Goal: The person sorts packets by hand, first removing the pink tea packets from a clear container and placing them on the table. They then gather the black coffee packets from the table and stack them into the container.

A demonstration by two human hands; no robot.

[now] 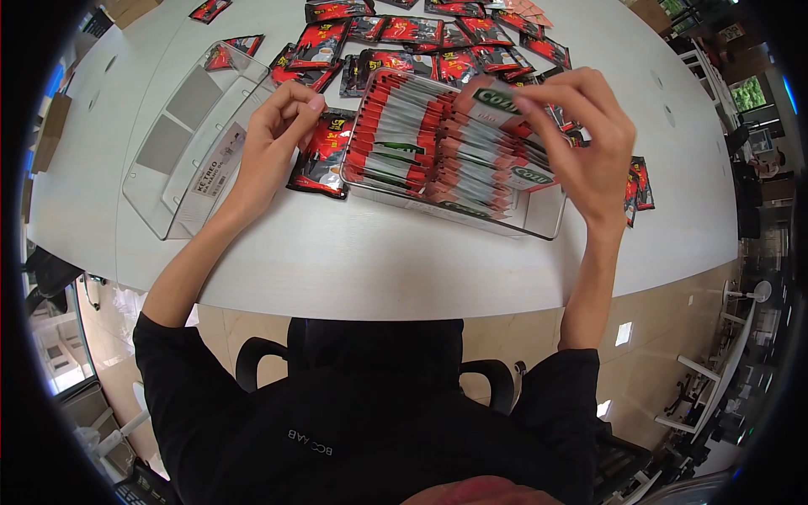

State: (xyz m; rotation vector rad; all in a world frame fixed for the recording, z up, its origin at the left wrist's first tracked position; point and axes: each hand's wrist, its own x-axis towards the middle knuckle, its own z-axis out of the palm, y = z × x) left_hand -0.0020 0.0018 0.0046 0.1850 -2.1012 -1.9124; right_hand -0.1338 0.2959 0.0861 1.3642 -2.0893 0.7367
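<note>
the right hand (589, 139) pinches a cozy sachet (484, 103) between thumb and fingers, with the sachet above the right-hand row of a transparent plastic box (545, 217). the left hand (273, 126) is curled, its thumb and forefinger close together at the upper left edge of a red-and-black g7 packet (322, 160); whether it grips that packet, i cannot tell. the packet lies just beside the box's left side. inside the box, red sachets (389, 135) stand in a row on the left and pale cozy sachets (475, 172) in a row on the right; the near right corner shows bare plastic. a second transparent container (189, 105), with a printed label (219, 160), sits farther left on the white table (379, 261). more g7 packets (412, 31) are scattered and overlapping behind the box, and a few red packets (644, 183) lie beyond the right wrist.
</note>
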